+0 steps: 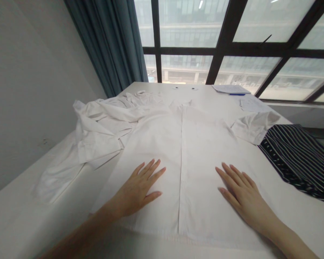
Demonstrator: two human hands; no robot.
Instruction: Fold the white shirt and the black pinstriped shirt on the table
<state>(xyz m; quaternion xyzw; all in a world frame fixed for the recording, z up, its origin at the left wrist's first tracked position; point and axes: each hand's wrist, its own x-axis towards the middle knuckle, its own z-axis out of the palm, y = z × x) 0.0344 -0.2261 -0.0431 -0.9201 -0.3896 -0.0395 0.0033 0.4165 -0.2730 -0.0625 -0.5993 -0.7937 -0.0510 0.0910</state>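
A white shirt (202, 144) lies spread out front side up, its collar toward the window and its hem near me. The front placket runs down its middle. On the left half of the shirt, my left hand (142, 187) rests flat with fingers spread. My right hand (240, 190) lies open on the right half, fingers stretched forward. Neither hand grips anything. The right short sleeve (255, 126) is rumpled and reaches out to the side. At the left, crumpled white clothing (99, 129) lies close against or over the shirt's left sleeve, which I cannot make out.
The white table (205, 94) reaches to the window. Papers (230, 89) and a blue pen (237, 94) lie at the far right. Black-and-white striped cloth (305, 158) hangs over the right edge. A blue curtain (116, 43) and a wall stand at the left.
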